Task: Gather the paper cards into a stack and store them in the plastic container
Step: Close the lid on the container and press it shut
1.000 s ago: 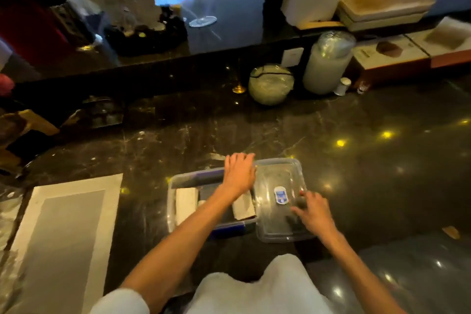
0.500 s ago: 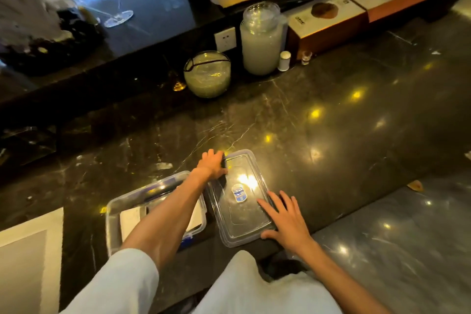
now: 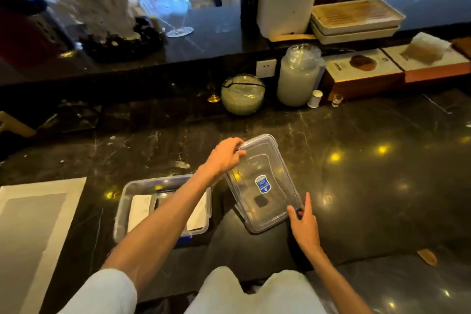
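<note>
A clear plastic container (image 3: 122,211) sits on the dark marble counter, with white paper cards (image 3: 139,211) lying inside it; my left forearm crosses over it and hides part of them. To its right is the clear lid (image 3: 265,160) with a blue sticker, tilted and raised at its far end. My left hand (image 3: 224,154) grips the lid's far left corner. My right hand (image 3: 304,227) holds the lid's near right corner with its fingertips, the index finger pointing up.
A white-framed grey mat (image 3: 33,232) lies at the left. Along the back wall stand a round glass bowl (image 3: 242,94), a tall glass jar (image 3: 298,76), a small white shaker (image 3: 314,98) and flat boxes (image 3: 362,69). The counter's front edge runs near my knees.
The lid has come off the container and moved right; both hands now hold it by opposite corners, lifted and tilted. The right hand went from flat on the lid to pinching its corner.
</note>
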The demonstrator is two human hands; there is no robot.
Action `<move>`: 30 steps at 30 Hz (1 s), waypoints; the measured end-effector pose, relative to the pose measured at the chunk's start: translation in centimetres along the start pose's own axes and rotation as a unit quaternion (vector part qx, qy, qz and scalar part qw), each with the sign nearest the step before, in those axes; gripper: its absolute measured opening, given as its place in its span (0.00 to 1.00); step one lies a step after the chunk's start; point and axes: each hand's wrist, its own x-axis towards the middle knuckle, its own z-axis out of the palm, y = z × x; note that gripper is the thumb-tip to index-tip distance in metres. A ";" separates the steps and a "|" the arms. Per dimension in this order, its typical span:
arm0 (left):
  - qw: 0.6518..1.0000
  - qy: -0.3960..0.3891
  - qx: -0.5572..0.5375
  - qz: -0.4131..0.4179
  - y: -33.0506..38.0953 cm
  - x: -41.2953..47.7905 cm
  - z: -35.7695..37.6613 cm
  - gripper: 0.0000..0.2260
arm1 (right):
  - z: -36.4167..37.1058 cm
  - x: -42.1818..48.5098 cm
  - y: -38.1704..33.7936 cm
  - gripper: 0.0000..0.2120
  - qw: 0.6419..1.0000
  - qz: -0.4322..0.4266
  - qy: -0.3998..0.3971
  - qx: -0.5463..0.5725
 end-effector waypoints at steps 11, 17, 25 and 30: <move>0.928 0.226 -0.265 -0.129 -8.1 -8.8 -7.0 0.10 | 6.9 1.9 -13.5 0.26 0.955 0.043 -0.127 0.264; 0.877 0.285 -0.323 -0.213 -14.7 -14.5 -8.8 0.12 | 12.9 -2.1 -18.1 0.21 0.976 0.009 -0.146 0.159; 0.881 0.211 -0.282 -0.317 -24.1 -20.0 -8.4 0.11 | 18.3 -8.0 -18.9 0.18 0.990 -0.060 -0.118 -0.055; 0.901 0.169 -0.245 -0.314 -26.7 -20.9 -6.9 0.11 | 19.8 -10.1 -17.4 0.22 0.990 -0.032 -0.058 -0.122</move>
